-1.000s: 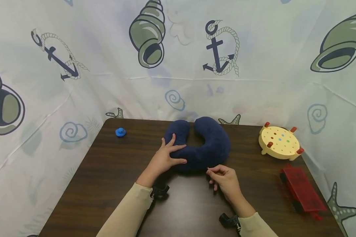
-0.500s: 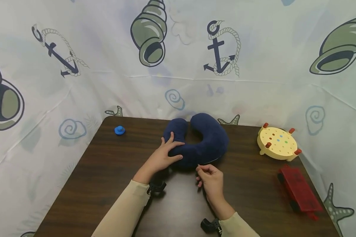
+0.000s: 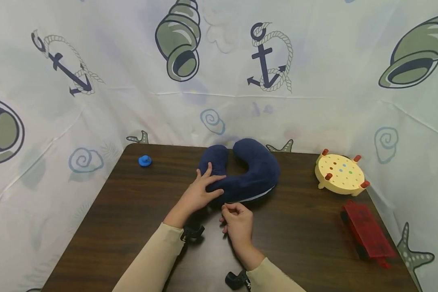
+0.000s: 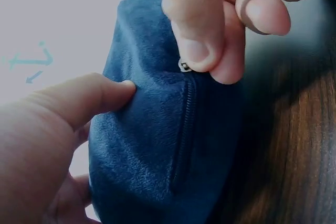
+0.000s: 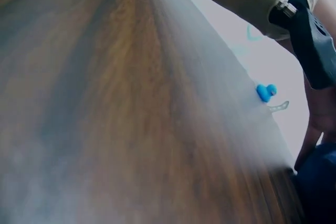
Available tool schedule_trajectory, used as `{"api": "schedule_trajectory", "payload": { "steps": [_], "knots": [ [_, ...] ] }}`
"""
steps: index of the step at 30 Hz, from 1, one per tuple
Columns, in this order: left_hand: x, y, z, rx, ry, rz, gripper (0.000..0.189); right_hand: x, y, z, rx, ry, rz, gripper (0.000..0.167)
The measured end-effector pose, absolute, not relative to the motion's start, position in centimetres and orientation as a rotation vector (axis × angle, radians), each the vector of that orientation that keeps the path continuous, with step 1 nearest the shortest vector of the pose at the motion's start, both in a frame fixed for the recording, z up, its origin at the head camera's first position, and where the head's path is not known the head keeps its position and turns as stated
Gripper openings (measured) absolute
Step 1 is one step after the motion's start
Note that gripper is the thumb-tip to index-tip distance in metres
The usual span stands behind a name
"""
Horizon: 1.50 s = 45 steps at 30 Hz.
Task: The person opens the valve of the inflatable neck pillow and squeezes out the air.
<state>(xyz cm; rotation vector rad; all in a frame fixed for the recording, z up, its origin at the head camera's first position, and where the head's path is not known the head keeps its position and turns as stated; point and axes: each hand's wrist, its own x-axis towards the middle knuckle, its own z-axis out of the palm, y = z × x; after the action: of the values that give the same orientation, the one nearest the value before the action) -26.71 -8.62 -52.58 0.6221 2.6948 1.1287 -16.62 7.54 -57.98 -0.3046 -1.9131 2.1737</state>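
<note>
A navy plush U-shaped neck pillow [image 3: 253, 174] lies on the table. My left hand [image 3: 197, 198] rests on its left part with fingers spread and fairly straight, and in the left wrist view the thumb [image 4: 100, 98] presses into the fabric. My right hand [image 3: 239, 223] pinches a small metal zipper pull [image 4: 185, 65] at the pillow's near edge between thumb and index finger. The zipper teeth [image 4: 186, 114] run closed from the pull toward the seam's end. On the pull's other side, a white strip [image 3: 259, 196] shows along the opened seam. The right wrist view shows mostly tabletop.
A small blue toy [image 3: 144, 161] sits at the table's back left. At the right are a round yellow piece [image 3: 341, 172] with red-tipped legs upward and a red toy wagon [image 3: 368, 231]. Printed cloth hangs behind the dark wooden table [image 3: 131, 215].
My right hand has moved left along the pillow's near edge with the zipper pull, and the white strip has appeared behind it. My left hand stays on the pillow.
</note>
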Motion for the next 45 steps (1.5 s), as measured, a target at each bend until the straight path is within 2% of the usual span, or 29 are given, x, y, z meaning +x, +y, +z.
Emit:
{"api": "schedule_trajectory", "payload": {
  "steps": [7, 18, 24, 30, 33, 36, 39, 45],
  "knots": [
    [-26.8, -8.6, -52.4, 0.631, 2.667, 1.188, 0.055, -16.5, 6.7, -57.7, -0.281, -2.016, 2.105, 0.005],
    [-26.8, -8.6, -52.3, 0.637, 2.713, 1.150, 0.055, -18.0, 4.7, -57.9, -0.191, -2.155, 2.062, 0.007],
    [-26.7, -9.2, -52.5, 0.683, 2.656, 1.188, 0.054, -18.1, 5.3, -57.9, -0.081, -2.186, 2.153, 0.011],
    [-26.8, -9.2, -53.5, 0.805, 2.642, 1.138, 0.052, -18.2, 9.1, -53.0, 0.267, -2.267, 2.417, 0.028],
    [-26.9, -9.1, -53.8, 0.893, 2.641, 1.095, 0.052, -18.9, 12.6, -49.8, 0.521, -2.356, 2.169, 0.026],
    [-26.9, -9.4, -53.8, 0.903, 2.641, 1.073, 0.051, -19.8, 16.5, -48.2, 0.617, -2.390, 1.800, 0.014],
    [-26.9, -9.8, -53.9, 0.887, 2.666, 1.039, 0.050, -20.7, 19.5, -48.6, 0.657, -2.393, 1.590, 0.002],
    [-26.7, -9.6, -53.3, 1.014, 2.781, 0.890, 0.054, -23.0, 21.3, -52.5, 0.871, -2.527, 1.580, 0.022]
  ]
}}
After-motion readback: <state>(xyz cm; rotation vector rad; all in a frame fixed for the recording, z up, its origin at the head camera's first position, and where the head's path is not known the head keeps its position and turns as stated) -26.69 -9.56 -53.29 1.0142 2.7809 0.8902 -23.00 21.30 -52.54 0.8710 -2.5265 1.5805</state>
